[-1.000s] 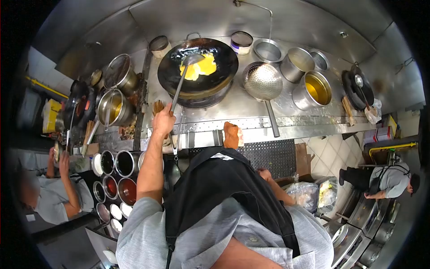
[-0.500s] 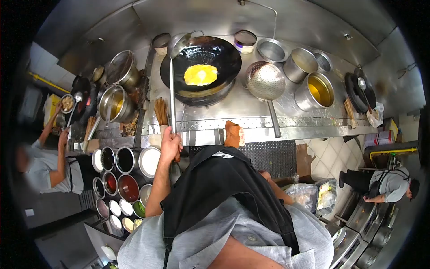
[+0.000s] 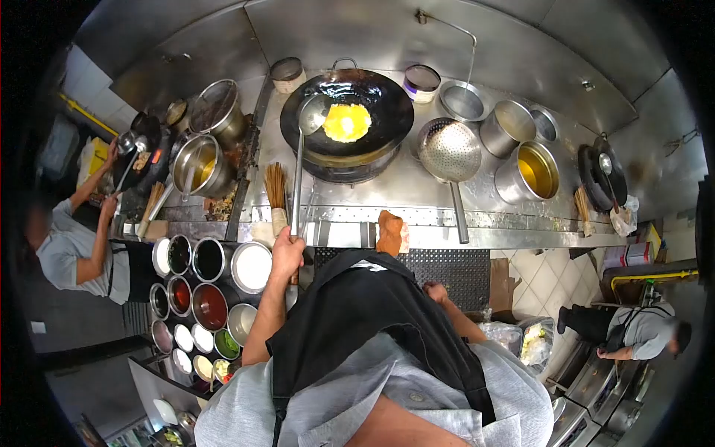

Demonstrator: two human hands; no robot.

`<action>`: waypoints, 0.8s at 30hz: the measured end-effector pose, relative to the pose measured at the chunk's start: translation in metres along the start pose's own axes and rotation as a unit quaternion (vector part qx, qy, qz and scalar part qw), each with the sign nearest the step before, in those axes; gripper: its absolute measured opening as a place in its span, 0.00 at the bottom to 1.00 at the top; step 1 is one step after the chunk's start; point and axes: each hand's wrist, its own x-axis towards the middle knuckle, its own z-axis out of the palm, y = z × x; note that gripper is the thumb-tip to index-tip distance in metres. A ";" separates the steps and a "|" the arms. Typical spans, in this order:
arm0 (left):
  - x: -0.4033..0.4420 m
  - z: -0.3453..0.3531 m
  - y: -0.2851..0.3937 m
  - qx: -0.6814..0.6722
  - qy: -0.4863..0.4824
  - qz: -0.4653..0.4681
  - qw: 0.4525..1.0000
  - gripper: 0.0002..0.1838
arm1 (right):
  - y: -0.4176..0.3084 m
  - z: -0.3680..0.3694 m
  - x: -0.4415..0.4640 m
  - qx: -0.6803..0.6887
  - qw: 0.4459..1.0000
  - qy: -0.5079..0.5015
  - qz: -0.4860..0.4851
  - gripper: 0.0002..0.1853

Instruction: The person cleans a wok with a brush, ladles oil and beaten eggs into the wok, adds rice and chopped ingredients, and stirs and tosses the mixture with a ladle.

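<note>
My left hand (image 3: 287, 255) is wrapped round the handle of a long metal ladle (image 3: 299, 175). The ladle's bowl is down inside the black wok (image 3: 391, 123), right beside a flat yellow egg (image 3: 347, 123) in its middle. A bamboo brush (image 3: 275, 186) stands just left of the ladle's handle. Low at the side of my black apron is my right hand (image 3: 435, 291), its fingers curled and partly hidden, with no object visible in it.
Right of the wok lie a perforated strainer (image 3: 450, 149) and a pot of yellow oil (image 3: 530, 171). A brown cloth (image 3: 389, 232) rests on the front edge. Several seasoning tubs (image 3: 252, 267) stand at left. Co-workers (image 3: 82, 249) are on both sides.
The ladle's bowl has come down from over the wok's far left rim to beside the egg. My right hand shows more beside the apron. The whole view has shifted slightly.
</note>
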 end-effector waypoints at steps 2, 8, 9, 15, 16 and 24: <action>0.008 -0.001 -0.010 -0.007 0.000 0.005 1.000 0.24 | 0.002 0.001 -0.005 -0.005 1.000 0.003 0.007 0.15; 0.005 -0.014 0.012 0.068 -0.022 0.003 0.997 0.24 | 0.011 -0.004 -0.018 -0.062 0.998 0.014 0.013 0.14; 0.009 -0.020 0.011 0.104 -0.021 0.030 0.994 0.25 | 0.008 -0.007 -0.021 -0.057 0.998 0.004 0.021 0.14; 0.010 -0.063 0.068 0.271 -0.070 0.062 0.958 0.31 | 0.063 -0.002 0.021 -0.059 0.996 -0.025 -0.054 0.16; 0.015 -0.065 0.078 0.274 -0.094 0.048 0.956 0.31 | 0.063 -0.002 0.021 -0.050 0.997 -0.023 -0.053 0.16; 0.107 -0.030 0.072 0.369 -0.067 0.147 0.915 0.34 | 0.015 -0.002 -0.027 0.021 0.999 0.026 0.003 0.12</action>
